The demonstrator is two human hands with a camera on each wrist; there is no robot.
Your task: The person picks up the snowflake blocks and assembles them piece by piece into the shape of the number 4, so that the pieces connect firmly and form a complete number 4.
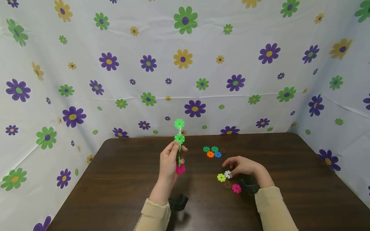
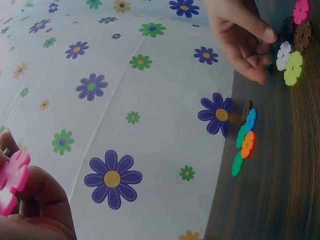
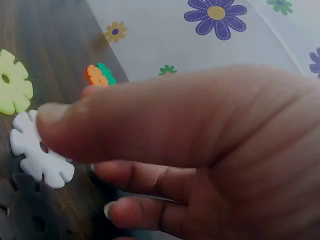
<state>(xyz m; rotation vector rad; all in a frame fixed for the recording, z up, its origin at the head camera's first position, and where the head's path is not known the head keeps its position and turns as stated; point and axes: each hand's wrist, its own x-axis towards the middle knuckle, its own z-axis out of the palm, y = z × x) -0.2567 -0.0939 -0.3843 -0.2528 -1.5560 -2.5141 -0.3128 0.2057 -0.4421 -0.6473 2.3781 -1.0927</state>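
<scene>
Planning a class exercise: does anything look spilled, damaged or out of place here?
Nothing stands out: a far cluster and a near cluster of discs lie on the table, and the held disc chain shows no visible break.

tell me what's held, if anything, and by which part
The left grip holds the disc chain around its middle, below the top two green discs. The right grip is by the white disc, hold unclear.

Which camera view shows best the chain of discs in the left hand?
The head view: the chain shows from green disc to pink disc, partly behind the left hand. The left wrist view shows only the pink disc, cut by the frame; the right wrist, none.
</scene>
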